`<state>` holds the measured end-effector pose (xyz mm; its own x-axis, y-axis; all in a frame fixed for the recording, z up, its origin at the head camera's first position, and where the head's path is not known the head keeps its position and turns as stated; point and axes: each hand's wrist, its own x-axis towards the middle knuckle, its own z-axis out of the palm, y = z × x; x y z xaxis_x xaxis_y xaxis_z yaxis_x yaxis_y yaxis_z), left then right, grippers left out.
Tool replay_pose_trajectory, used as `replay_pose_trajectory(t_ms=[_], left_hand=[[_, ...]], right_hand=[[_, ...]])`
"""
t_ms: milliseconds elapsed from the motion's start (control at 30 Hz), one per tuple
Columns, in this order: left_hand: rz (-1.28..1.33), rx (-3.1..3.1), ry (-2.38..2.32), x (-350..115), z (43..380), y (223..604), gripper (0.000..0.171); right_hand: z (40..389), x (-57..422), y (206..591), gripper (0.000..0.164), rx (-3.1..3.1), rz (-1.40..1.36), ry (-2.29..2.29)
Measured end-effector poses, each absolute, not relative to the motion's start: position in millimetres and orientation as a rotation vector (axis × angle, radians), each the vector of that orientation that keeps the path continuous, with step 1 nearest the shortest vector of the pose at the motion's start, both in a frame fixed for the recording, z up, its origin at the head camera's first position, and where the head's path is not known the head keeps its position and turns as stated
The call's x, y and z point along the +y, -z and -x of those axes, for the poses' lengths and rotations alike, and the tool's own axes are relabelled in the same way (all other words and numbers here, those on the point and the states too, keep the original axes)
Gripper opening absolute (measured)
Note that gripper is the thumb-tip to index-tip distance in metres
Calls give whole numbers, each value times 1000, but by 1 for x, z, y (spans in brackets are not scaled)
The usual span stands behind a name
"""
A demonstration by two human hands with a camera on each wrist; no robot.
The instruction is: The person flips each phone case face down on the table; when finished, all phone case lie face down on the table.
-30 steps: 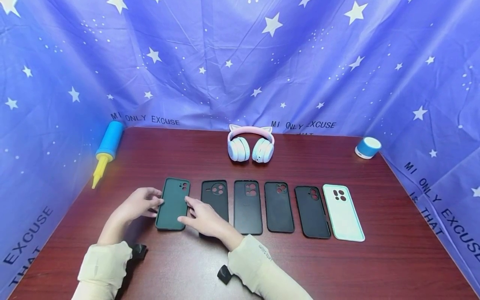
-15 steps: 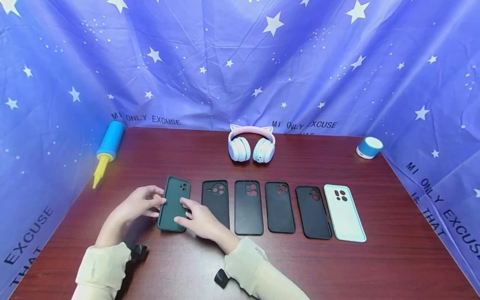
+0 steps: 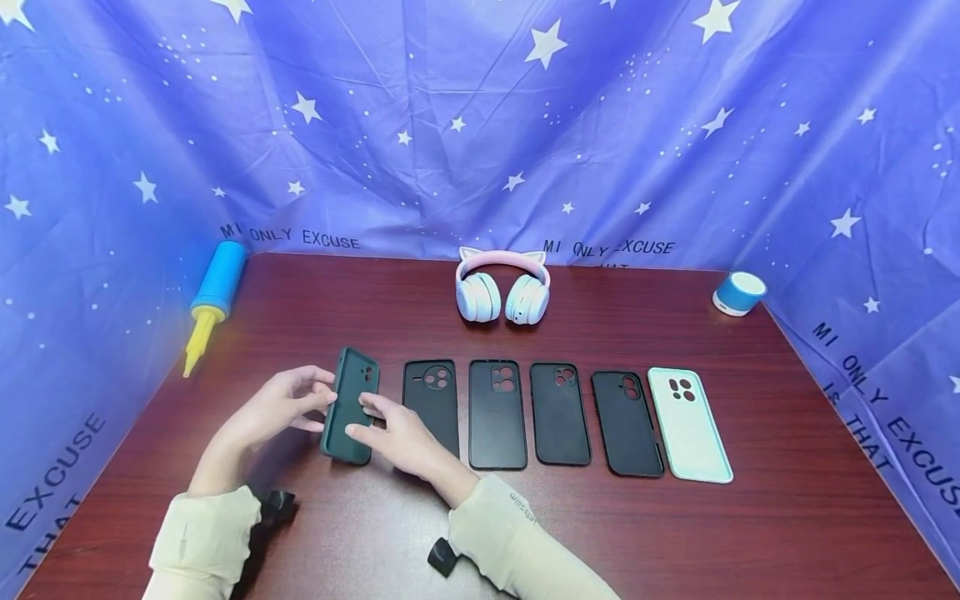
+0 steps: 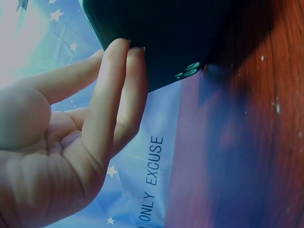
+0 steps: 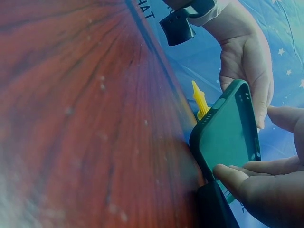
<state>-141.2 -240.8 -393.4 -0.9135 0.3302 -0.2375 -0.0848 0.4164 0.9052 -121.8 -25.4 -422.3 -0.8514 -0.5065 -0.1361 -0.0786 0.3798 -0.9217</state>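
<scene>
A green phone case (image 3: 348, 402) is pinched at its left long edge by the left hand (image 3: 283, 406), the thumb and bent fingertips closed on it; the inner face is fronted by the right hand (image 3: 408, 442), whose fingers are spread and only slightly bent, nothing being gripped, and whether contact is made cannot be told; the edge is probably held so that the case can be tipped about its right side, guarded by the spread fingers; beside it four black phone cases (image 3: 497, 429) and a mint phone case (image 3: 692, 429) are lined up, seemingly spaced for easy access; headphones (image 3: 478, 300), a blue-and-yellow pump (image 3: 217, 279) and a blue-and-white cylinder (image 3: 738, 295) are set farther out; compared with a second earlier, the green case has been tilted from nearly flat, its left edge raised.
</scene>
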Motion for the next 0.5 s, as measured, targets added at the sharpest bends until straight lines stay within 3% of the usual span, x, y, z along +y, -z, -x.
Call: replay_pose_trajectory(t_ms=[500], left_hand=[[-418, 2224, -1511, -231, 140, 397, 41]], right_hand=[[122, -28, 422, 51, 2304, 508, 1544]])
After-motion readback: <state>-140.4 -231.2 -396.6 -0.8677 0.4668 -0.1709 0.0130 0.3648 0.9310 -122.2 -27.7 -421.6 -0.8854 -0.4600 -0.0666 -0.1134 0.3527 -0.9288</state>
